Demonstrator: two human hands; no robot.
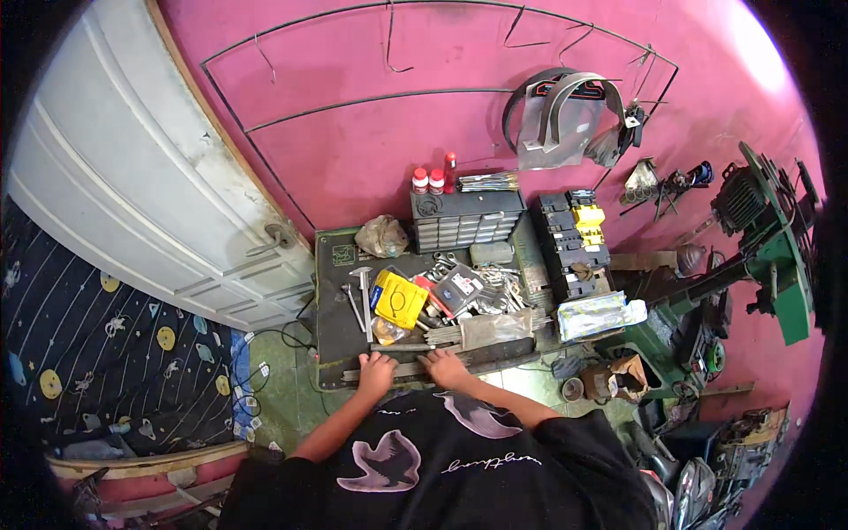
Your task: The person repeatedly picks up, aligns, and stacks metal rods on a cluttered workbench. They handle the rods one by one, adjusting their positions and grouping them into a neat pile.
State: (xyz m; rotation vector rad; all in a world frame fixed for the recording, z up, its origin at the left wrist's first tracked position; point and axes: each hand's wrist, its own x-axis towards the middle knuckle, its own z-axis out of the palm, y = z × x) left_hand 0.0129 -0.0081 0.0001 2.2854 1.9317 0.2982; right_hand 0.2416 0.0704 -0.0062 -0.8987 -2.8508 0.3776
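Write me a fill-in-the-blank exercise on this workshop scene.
The wall behind the table is painted ____.
The yellow box lies on the caliper's ____ side.
The hand nearer the door is the person's ____ one.
The big machine at far right is mostly ____.

Missing words: pink; right; left; green.

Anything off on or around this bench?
Mostly just clutter. The yellow case lies askew among other items, and metal tools are heaped loosely in front of the drawer cabinet instead of lined up. The white door looks worn, with dark stains along its edge above the handle.
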